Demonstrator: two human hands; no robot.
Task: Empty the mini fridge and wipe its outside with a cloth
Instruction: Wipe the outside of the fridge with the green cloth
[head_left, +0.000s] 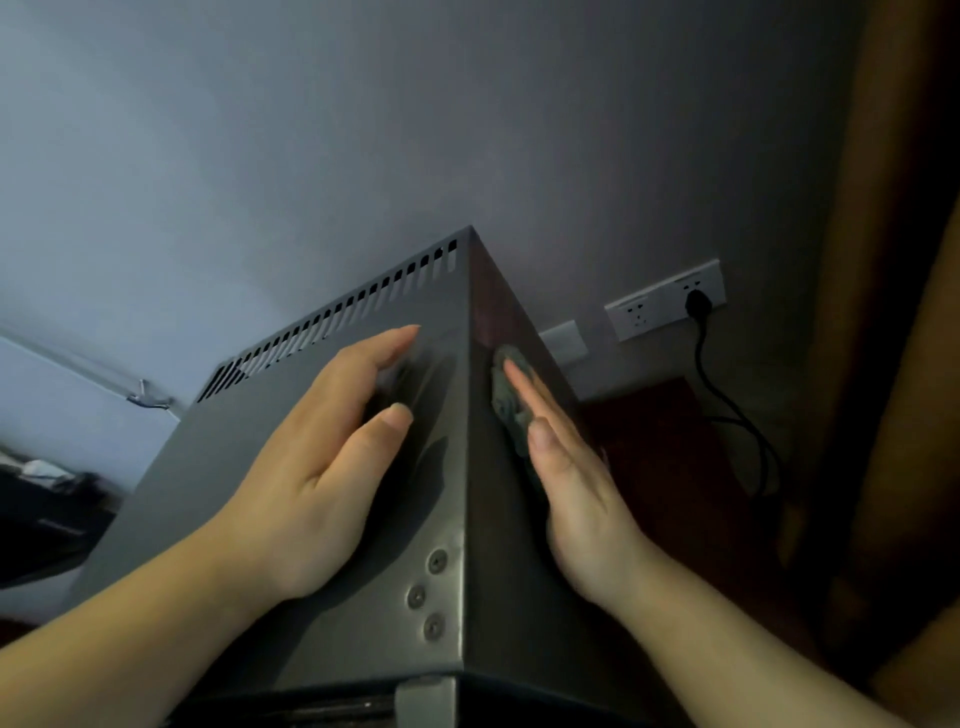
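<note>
The grey metal mini fridge (249, 467) fills the middle of the view, seen from above with one top corner pointing away from me. My left hand (317, 467) lies flat on its top panel, fingers straight. Against the fridge's right side panel my right hand (566, 467) presses a greenish cloth (506, 395) with straight fingers. Only a crumpled edge of the cloth shows beside the fingers. A row of vent slots (332, 317) runs along the back edge of the top.
A white double wall socket (662, 306) sits behind the fridge with a black plug and cable (727, 410) trailing down to the dark red floor. A wooden door frame (893, 312) stands at the right. A dark table (47, 525) is at the left.
</note>
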